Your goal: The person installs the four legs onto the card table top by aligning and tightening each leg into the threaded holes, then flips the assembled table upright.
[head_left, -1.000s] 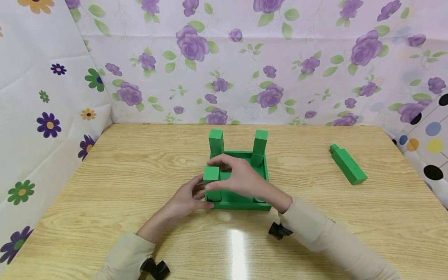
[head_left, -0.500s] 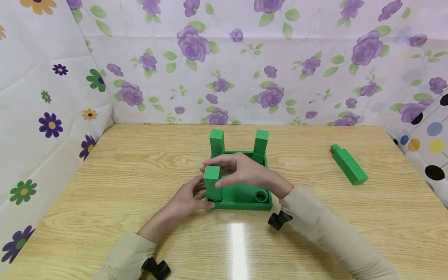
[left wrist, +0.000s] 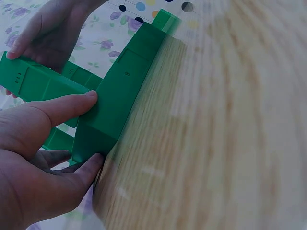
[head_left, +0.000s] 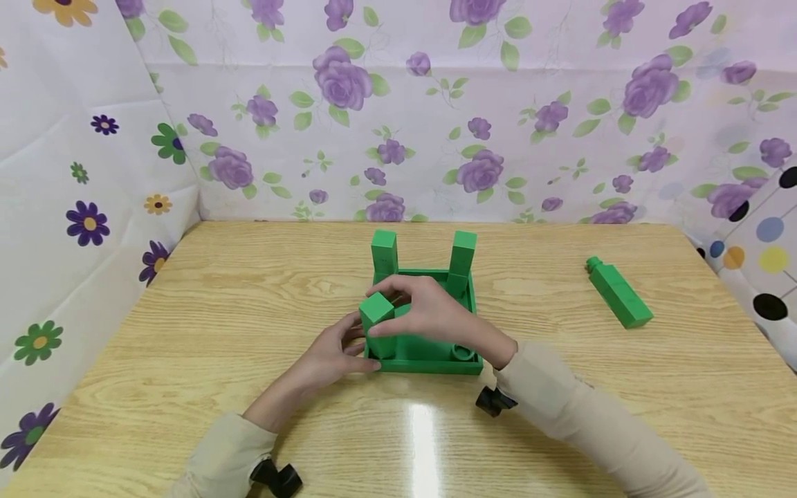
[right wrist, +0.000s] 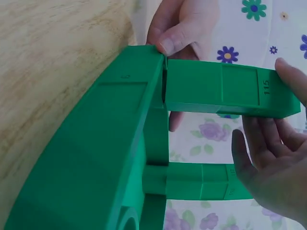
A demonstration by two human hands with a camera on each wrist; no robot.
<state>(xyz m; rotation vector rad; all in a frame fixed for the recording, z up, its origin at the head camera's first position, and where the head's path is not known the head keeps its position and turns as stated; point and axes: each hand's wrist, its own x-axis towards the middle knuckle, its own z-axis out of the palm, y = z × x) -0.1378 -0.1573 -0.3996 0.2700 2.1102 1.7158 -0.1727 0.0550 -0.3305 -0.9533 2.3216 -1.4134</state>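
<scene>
Green post (head_left: 376, 312) is pinched in the right hand (head_left: 423, 310), fingers curved.

Work booth: floral sheets (head_left: 429, 117), wooden table (head_left: 268, 290).

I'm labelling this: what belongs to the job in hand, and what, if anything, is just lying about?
In the job:
green tray
post held by right hand
both rear posts
loose matching post, probably

Just surroundings:
wooden table
floral cloth

Free room between green tray (head_left: 429, 367) and horizontal post (head_left: 620, 294), two upright posts (head_left: 462, 257) as obstacles at tray's back
</scene>
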